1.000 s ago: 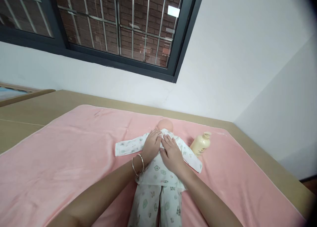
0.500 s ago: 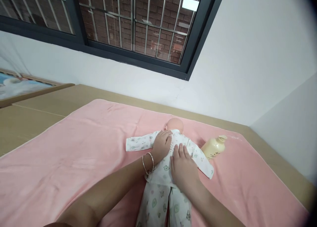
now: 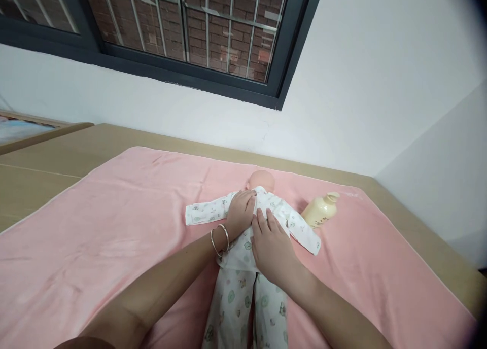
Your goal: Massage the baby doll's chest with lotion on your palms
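1. We have the doll [image 3: 239, 255] in front of us on the pink blanket [image 3: 125, 237], arms spread, no face showing; it appears to lie face down.
2. Our left hand [image 3: 241, 212] rests flat near its shoulder, fingers together; our right hand [image 3: 273, 243] lies lower on the shirt, fingers slightly apart. Neither is clamped on anything.
3. We judge the step in hand to be pressing or stroking with flat hands.
4. The next move, we think, calls for light, even contact, without rucking the shirt.
5. The cream bottle [image 3: 320, 211] tilts just beside one sleeve.
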Demonstrator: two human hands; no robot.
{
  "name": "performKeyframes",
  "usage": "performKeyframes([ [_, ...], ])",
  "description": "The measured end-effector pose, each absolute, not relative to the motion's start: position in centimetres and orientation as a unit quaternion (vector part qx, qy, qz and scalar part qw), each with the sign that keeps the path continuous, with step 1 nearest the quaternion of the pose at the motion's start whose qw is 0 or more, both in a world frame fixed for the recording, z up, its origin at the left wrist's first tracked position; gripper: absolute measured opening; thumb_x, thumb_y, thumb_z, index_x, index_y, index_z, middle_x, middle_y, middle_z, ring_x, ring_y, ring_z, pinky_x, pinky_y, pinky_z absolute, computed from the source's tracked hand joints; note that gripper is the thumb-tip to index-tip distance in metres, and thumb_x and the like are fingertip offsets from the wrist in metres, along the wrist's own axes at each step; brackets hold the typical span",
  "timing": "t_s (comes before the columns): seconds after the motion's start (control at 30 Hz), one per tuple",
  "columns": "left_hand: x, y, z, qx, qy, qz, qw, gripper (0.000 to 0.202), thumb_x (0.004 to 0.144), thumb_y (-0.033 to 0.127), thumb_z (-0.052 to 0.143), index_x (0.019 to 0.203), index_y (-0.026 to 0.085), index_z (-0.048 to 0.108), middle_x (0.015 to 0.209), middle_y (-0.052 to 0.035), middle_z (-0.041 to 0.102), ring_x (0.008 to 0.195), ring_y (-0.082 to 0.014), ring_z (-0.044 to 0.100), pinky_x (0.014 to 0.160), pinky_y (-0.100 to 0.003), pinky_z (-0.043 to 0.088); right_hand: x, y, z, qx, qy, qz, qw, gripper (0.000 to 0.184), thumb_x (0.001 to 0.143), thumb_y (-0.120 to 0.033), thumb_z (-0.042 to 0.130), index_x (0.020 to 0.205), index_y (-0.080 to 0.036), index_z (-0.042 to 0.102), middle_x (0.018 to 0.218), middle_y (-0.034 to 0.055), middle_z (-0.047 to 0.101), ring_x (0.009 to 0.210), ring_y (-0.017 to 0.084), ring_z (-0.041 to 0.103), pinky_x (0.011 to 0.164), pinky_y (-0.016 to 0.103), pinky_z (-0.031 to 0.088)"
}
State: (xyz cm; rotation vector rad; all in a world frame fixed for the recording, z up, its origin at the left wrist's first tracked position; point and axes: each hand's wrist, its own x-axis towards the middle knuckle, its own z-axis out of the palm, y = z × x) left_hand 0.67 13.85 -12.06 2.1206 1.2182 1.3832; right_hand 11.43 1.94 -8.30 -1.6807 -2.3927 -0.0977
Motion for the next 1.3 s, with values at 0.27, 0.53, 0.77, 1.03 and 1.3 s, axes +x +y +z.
performKeyframes([
  [0.27, 0.5, 14.1, -11.9, 0.765, 0.420, 0.465, 0.146, 0.035, 0.096, 0.025, 0.034, 0.108, 0.017, 0.066, 0.118, -0.0080, 0.069, 0.114, -0.0204, 0.060, 0.111, -0.044, 0.040, 13.6, 6.1, -7.5, -0.685, -0.719, -0.007, 0.115, 0.059, 0.099, -0.036, 0.031, 0.149, -0.005, 0.032, 0.155, 0.0212, 0.028, 0.144, 0.039, 0.024, 0.113, 0.058, 0.028],
  [0.53, 0.5, 14.2, -11.8, 0.766, 0.421, 0.465, 0.141, 0.036, 0.095, 0.025, 0.033, 0.110, 0.018, 0.065, 0.118, -0.0078, 0.069, 0.113, -0.0204, 0.060, 0.107, -0.043, 0.044, 11.6, 3.3, -8.2, -0.609, -0.781, -0.054, 0.126, 0.055, 0.097, -0.029, 0.036, 0.147, -0.004, 0.037, 0.155, 0.0194, 0.031, 0.146, 0.036, 0.020, 0.117, 0.053, 0.025],
  [0.77, 0.5, 14.1, -11.0, 0.790, 0.441, 0.418, 0.082, 0.028, 0.093, 0.020, 0.037, 0.104, 0.017, 0.063, 0.110, -0.0106, 0.068, 0.107, -0.0242, 0.061, 0.101, -0.044, 0.048, 12.8, 4.7, -7.5, -0.655, -0.733, -0.049, 0.175, 0.053, 0.097, -0.029, 0.034, 0.143, -0.004, 0.043, 0.147, 0.0200, 0.044, 0.140, 0.031, 0.037, 0.117, 0.046, 0.028],
  [1.03, 0.7, 14.4, -11.4, 0.808, 0.444, 0.380, 0.070, 0.031, 0.095, 0.027, 0.039, 0.114, 0.015, 0.059, 0.122, -0.0142, 0.063, 0.118, -0.0260, 0.056, 0.108, -0.048, 0.041, 15.1, 8.3, -9.7, -0.676, -0.694, 0.031, 0.247, 0.060, 0.099, -0.040, 0.032, 0.148, -0.004, 0.034, 0.155, 0.0203, 0.030, 0.146, 0.029, 0.024, 0.119, 0.048, 0.020],
  [1.3, 0.2, 14.8, -11.9, 0.804, 0.440, 0.377, 0.136, 0.040, 0.097, 0.033, 0.036, 0.128, 0.017, 0.055, 0.138, -0.0115, 0.057, 0.134, -0.0252, 0.045, 0.116, -0.053, 0.030, 13.7, 6.8, -9.5, -0.653, -0.724, -0.023, 0.223, 0.053, 0.097, -0.027, 0.032, 0.144, -0.004, 0.042, 0.152, 0.0202, 0.037, 0.145, 0.030, 0.027, 0.119, 0.048, 0.020],
])
